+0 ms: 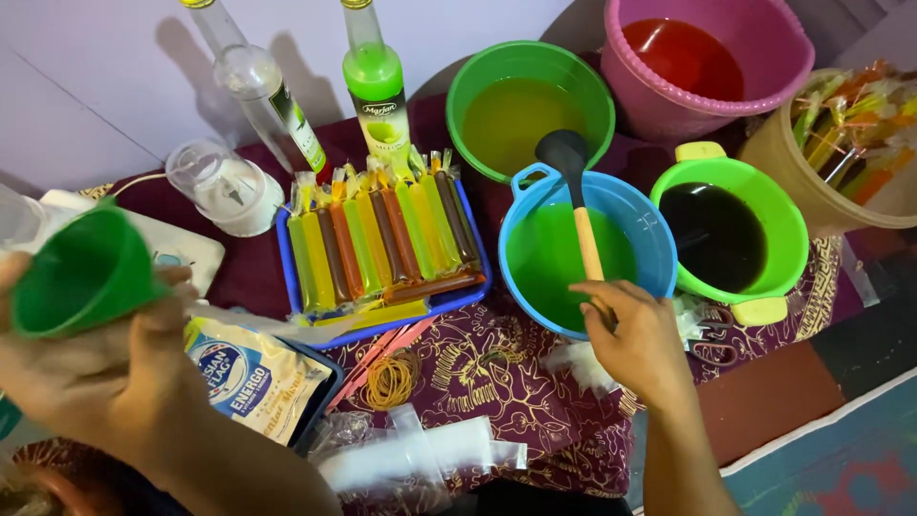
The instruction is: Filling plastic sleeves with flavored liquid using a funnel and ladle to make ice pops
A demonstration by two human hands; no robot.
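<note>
1. The left hand [115,373] is closed around a green funnel [81,272], which is held raised at the left edge of the view, wide mouth up.
2. The right hand [635,339] is clenched on the wooden handle of a black ladle [573,191]; the ladle's bowl is lifted above a blue pot [659,239] filled with green liquid.
3. A blue tray [478,282], just left of the blue pot, is loaded with long sealed tubes of green, yellow, orange and brown liquid.
4. A white pouch with a blue round emblem [253,377] is laid below the left hand, beside a bundle of rubber bands [390,377].
5. A bottle with a green label [377,81] is stood behind the tray.
6. Clear empty sleeves [420,454] are laid on the patterned cloth [516,382].
</note>
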